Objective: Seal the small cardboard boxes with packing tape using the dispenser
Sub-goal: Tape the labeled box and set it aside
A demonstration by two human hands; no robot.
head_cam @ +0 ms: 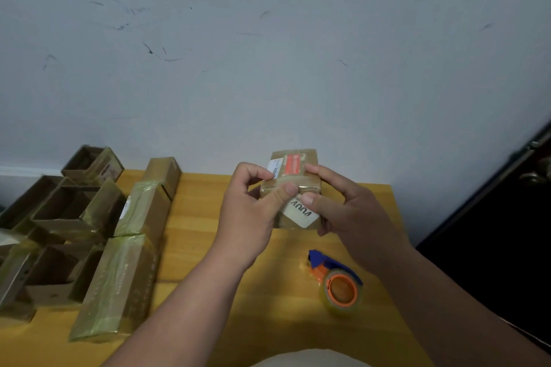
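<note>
Up above the far half of the yellow desk, both hands hold a small cardboard box between them, lifted clear of the surface and tilted so its top faces the camera. On the left side, the left hand grips the box with its fingers curled over the upper edge and its thumb pressed flat on the near face, right where a strip of glossy tape crosses the box. Opposite it, the right hand clasps the right side, fingers wrapped over the top near an orange-red label and thumb set on the near face just beside the left thumb. A white sticker with dark lettering shows on the lower near face, between the two thumbs and the palm of the right hand, and a smaller white label sits at the top left corner. Nearer the camera, under the right forearm, the tape dispenser lies on the desk untouched, blue-bodied with an orange hub and a roll of clear tape. To the left, taped long boxes lie in a row running away from the camera, and beyond them a cluster of open cardboard boxes crowds the desk's left edge. Behind everything rises a pale scuffed wall.
</note>
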